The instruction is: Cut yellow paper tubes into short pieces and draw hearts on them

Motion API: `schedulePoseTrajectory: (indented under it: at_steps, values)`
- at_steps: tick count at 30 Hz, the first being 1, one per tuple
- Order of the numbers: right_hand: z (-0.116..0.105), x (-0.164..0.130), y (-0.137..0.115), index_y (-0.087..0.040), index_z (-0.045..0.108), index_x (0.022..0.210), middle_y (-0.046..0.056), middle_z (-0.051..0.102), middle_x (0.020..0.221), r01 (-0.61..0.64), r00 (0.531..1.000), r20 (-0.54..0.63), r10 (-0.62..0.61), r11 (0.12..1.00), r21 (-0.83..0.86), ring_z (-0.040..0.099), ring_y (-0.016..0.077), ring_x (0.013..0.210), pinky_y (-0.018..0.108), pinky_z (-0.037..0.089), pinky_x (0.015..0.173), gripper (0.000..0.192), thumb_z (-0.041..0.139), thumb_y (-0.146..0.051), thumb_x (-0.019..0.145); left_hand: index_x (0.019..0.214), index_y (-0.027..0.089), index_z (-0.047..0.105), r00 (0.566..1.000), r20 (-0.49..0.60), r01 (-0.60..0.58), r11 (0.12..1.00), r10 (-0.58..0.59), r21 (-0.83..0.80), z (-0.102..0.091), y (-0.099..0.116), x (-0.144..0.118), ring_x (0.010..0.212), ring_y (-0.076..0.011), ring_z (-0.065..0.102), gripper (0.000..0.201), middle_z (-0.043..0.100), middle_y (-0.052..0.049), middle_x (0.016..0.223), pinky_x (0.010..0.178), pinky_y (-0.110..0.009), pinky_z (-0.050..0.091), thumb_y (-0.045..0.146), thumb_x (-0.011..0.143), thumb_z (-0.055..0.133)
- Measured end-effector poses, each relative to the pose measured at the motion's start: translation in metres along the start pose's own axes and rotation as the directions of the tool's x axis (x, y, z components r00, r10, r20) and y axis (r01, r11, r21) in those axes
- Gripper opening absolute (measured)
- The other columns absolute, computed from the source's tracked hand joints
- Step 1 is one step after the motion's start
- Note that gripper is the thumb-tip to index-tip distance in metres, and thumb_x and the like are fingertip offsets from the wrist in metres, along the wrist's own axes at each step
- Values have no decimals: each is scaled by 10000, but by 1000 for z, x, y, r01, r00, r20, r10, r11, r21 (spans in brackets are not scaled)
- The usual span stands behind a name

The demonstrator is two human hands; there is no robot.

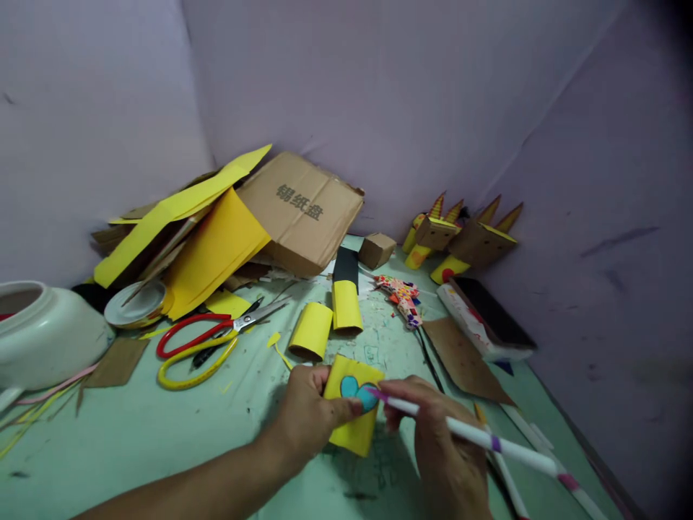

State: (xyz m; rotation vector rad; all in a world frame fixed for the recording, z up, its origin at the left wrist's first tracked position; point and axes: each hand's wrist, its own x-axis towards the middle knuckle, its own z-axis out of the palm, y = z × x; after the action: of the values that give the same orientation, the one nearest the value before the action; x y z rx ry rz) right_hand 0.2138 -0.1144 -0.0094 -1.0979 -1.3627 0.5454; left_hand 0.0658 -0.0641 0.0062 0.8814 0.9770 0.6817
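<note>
Ink could smear: the left hand [306, 415] pinches a yellow tube [353, 413] where the right hand [433, 433], gripping a marker [465, 431], colours.

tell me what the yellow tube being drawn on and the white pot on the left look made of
Yellow tube: seemingly matte paper or thin card rolled up, since its open end shows a thin wall. White pot: probably glazed ceramic, glossy and smooth with soft highlights, though plastic is possible.

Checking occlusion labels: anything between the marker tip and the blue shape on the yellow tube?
Nothing visible. The right hand holds the marker with its tip at the blue shape; the left hand grips the yellow tube, thumb just below the shape.
</note>
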Motion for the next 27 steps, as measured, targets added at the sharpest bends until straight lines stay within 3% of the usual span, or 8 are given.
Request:
schedulePoseTrajectory:
  at_steps: [5, 12, 18, 27]
  values:
    - [8, 5, -9, -218, 707, 835, 38, 684, 730, 58, 982, 185, -31, 988, -144, 634, 171, 656, 261, 511, 581, 108, 599, -214, 835, 595, 126, 673, 1000, -4, -1, 999, 1, -52, 0, -1, 2, 537, -133, 523, 271, 634, -10, 572, 527, -235, 403, 270, 433, 836]
    - [17, -2, -9, -202, 605, 739, 0, 601, 588, -185, 974, 87, 207, 959, -213, 524, 124, 476, 205, 398, 419, 192, 569, -354, 850, 509, 167, 600, 999, -34, -10, 1000, 10, -17, 2, 0, 1, 518, -133, 488, 239, 534, 34, 492, 504, -236, 375, 276, 466, 810]
    - [18, 2, -6, -202, 618, 745, 23, 613, 642, -69, 982, 158, 101, 979, -194, 559, 145, 570, 226, 430, 498, 229, 513, -344, 891, 472, 177, 592, 996, -90, 10, 999, -5, 53, 3, 6, -1, 488, -118, 466, 210, 534, 38, 478, 480, -223, 358, 225, 472, 796]
    - [18, 3, -1, -201, 609, 750, 22, 619, 639, 5, 980, 196, 38, 977, -215, 573, 145, 568, 222, 437, 495, 204, 509, -303, 896, 453, 181, 550, 997, -76, 7, 999, -4, 41, 4, 8, -2, 493, -117, 453, 285, 496, 47, 461, 483, -223, 351, 264, 444, 822]
